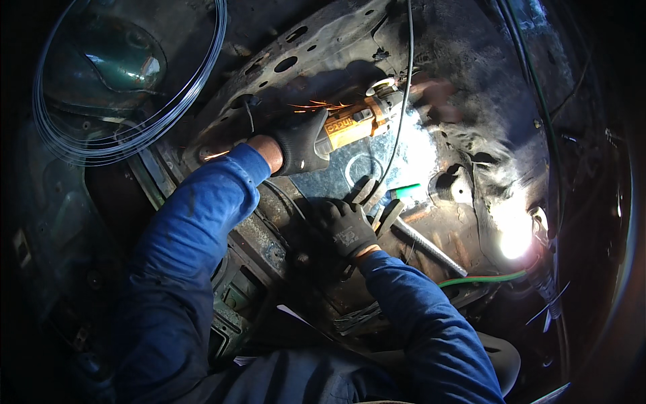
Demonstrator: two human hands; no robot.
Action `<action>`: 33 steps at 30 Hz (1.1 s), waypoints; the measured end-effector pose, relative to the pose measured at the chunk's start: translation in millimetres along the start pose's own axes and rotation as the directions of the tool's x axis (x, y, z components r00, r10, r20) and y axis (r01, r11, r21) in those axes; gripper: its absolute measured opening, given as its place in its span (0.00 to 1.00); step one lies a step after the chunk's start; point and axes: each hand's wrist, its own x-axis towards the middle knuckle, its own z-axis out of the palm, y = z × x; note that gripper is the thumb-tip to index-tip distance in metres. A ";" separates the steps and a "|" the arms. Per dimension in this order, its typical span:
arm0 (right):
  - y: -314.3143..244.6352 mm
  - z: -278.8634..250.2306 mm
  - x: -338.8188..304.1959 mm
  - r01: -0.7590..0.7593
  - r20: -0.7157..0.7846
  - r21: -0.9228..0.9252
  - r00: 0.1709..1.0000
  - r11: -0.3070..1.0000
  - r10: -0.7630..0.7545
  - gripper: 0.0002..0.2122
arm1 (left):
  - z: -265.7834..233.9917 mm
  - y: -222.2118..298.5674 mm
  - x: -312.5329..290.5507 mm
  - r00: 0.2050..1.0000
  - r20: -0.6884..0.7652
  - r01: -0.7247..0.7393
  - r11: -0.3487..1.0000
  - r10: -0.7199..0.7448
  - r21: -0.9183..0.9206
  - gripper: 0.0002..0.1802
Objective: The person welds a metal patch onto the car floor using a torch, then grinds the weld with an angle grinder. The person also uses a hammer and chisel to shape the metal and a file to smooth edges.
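Observation:
My left hand [299,141], in a black glove, grips the body of an orange angle grinder [353,122]. Its head [383,91] is pressed against rusty perforated car sheet metal [296,54], and orange sparks [316,105] fly off to the left. The grinder's black cable [406,81] runs up and out of view. My right hand [348,229], also in a black glove, rests flat on the dark metal floor panel just below, fingers spread, holding nothing. Both sleeves are blue.
A coil of thin wire [128,135] hangs at the upper left. A bright work lamp [515,239] glares at the right, with a green cable [481,278] beside it. A metal rod [431,246] and a green-tipped tool [407,192] lie near my right hand.

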 end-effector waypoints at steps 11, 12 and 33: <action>-1.9 -1.7 0.8 0.013 -0.016 0.048 1.000 0.999 -0.012 0.23 | 18.5 -20.8 0.0 1.000 0.002 -0.014 0.999 0.014 -0.037 0.46; -2.4 -0.4 2.0 0.013 -0.023 0.044 1.000 0.999 -0.012 0.23 | 24.4 -25.3 -2.1 0.998 -0.046 -0.041 0.999 0.040 -0.003 0.46; -9.6 3.7 16.9 0.015 -0.099 0.031 0.995 0.999 -0.012 0.21 | 3.3 -10.7 4.6 0.996 0.083 0.038 0.999 -0.037 -0.017 0.53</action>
